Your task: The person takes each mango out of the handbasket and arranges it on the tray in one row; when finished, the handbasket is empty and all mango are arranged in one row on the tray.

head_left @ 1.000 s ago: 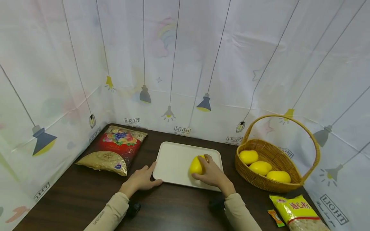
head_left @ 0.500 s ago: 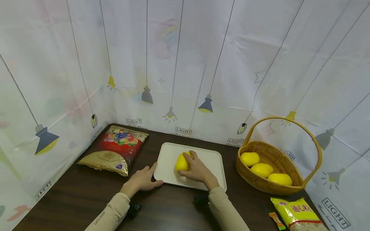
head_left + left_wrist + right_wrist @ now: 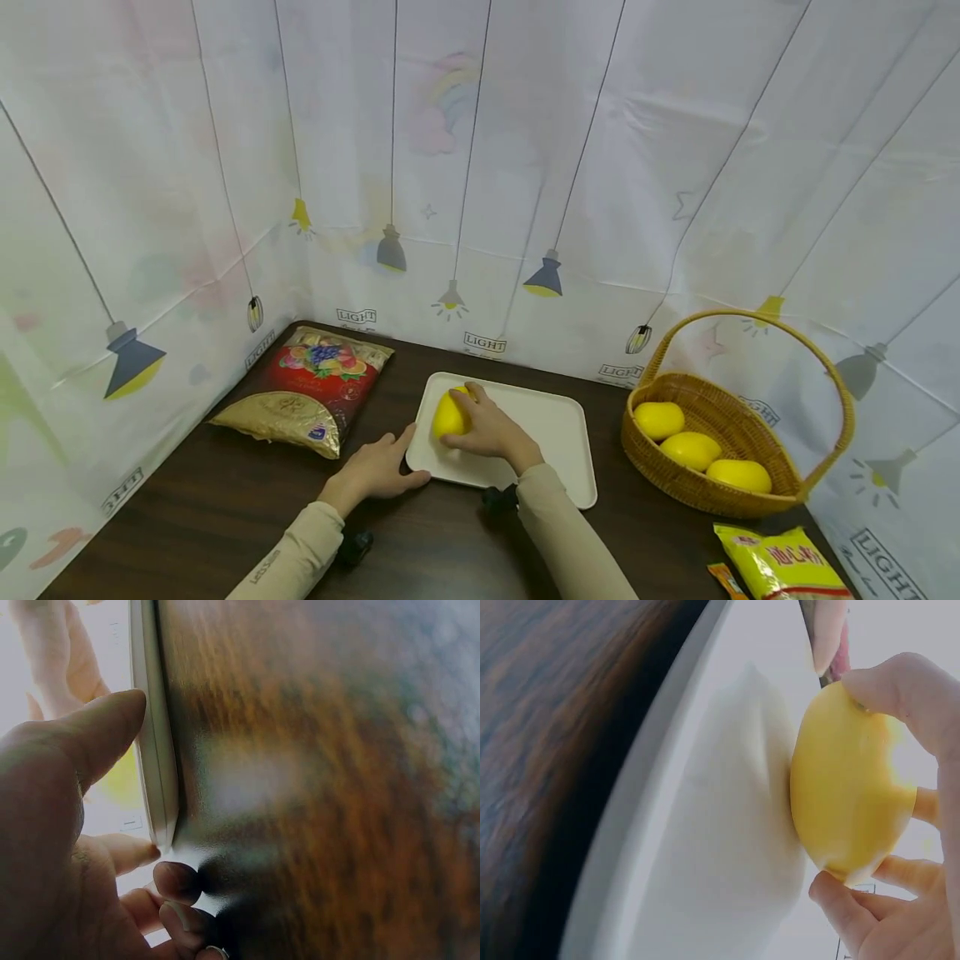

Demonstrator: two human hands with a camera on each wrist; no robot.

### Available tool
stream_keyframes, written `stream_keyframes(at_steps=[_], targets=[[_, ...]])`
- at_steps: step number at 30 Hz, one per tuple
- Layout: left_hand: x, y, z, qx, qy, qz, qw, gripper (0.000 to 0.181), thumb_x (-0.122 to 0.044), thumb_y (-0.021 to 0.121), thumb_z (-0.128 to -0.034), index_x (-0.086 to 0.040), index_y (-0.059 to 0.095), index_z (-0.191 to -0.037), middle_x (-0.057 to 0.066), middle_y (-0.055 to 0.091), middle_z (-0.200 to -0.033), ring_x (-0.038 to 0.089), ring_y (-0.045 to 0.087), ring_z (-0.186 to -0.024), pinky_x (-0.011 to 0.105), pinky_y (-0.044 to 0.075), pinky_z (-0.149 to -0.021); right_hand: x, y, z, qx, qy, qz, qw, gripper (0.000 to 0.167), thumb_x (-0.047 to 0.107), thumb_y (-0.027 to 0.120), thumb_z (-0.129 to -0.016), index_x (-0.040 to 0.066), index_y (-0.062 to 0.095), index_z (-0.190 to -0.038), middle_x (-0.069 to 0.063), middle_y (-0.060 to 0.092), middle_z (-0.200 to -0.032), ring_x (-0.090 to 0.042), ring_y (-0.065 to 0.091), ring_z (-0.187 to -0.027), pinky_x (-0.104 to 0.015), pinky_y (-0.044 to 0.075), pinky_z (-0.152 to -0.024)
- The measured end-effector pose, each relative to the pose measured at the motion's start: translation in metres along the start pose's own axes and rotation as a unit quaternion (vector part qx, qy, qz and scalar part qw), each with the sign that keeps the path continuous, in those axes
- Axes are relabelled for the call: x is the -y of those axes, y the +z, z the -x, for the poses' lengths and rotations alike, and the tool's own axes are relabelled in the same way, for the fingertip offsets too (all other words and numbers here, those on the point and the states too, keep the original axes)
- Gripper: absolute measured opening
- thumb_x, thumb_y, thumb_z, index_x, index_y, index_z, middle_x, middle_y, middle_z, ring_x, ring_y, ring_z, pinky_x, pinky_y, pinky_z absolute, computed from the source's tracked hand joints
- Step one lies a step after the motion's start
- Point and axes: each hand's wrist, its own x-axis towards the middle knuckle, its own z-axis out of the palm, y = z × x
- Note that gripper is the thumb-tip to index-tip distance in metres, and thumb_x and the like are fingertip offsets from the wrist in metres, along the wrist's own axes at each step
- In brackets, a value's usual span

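My right hand point(image 3: 491, 423) grips a yellow lemon point(image 3: 447, 417) over the left part of a white rectangular tray point(image 3: 555, 433). In the right wrist view the thumb lies at one end of the lemon point(image 3: 851, 780) and fingertips at the other. Whether the lemon touches the tray surface, I cannot tell. My left hand point(image 3: 372, 472) lies at the tray's near left corner, thumb and fingers spread. The left wrist view shows its thumb point(image 3: 105, 731) against the tray rim point(image 3: 156, 772), other fingertips around the corner near the dark table.
A wicker basket point(image 3: 678, 500) with a tall handle holds several lemons point(image 3: 692, 451) on the right. A red and gold bag point(image 3: 307, 387) lies back left. A yellow food packet point(image 3: 783, 560) and small orange packet point(image 3: 726, 581) lie front right. Printed curtains point(image 3: 510, 192) enclose the table.
My right hand has carried the lemon leftward across the tray, from its right part to its left part. The left hand has stayed at the tray's corner. The head view has shifted slightly.
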Motion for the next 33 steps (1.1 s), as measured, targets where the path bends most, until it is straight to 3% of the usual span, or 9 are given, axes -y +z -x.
stream_keyframes(at_steps=[4, 18, 33], targets=[[0.000, -0.001, -0.001, 0.001, 0.001, -0.002, 1.0000, 0.090, -0.060, 0.065, -0.0894, -0.013, 0.030, -0.159, 0.026, 0.052, -0.144, 0.047, 0.063, -0.114, 0.060, 0.051, -0.097, 0.005, 0.001, -0.007, 0.019, -0.003, -0.001, 0.9998, 0.083, 0.052, 0.068, -0.085, 0.023, 0.036, -0.156, -0.017, 0.019, -0.167, -0.041, 0.043, -0.142, -0.058, 0.044, -0.109], [0.002, 0.001, -0.003, 0.008, -0.011, 0.004, 0.9999, 0.092, -0.063, 0.064, -0.0888, -0.015, 0.030, -0.159, 0.026, 0.049, -0.149, 0.047, 0.060, -0.121, 0.060, 0.049, -0.101, 0.011, 0.003, -0.023, 0.027, -0.046, 0.012, 0.9985, 0.078, 0.048, 0.069, -0.084, 0.024, 0.040, -0.153, -0.017, 0.017, -0.167, -0.041, 0.048, -0.136, -0.055, 0.047, -0.106], [0.000, 0.000, -0.001, -0.003, -0.004, -0.006, 1.0000, 0.091, -0.061, 0.065, -0.0885, -0.014, 0.032, -0.159, 0.025, 0.052, -0.144, 0.046, 0.062, -0.116, 0.060, 0.051, -0.097, 0.007, 0.001, -0.020, 0.013, -0.059, 0.023, 0.9979, 0.082, 0.050, 0.069, -0.085, 0.020, 0.037, -0.154, -0.020, 0.020, -0.165, -0.043, 0.048, -0.137, -0.056, 0.046, -0.108]])
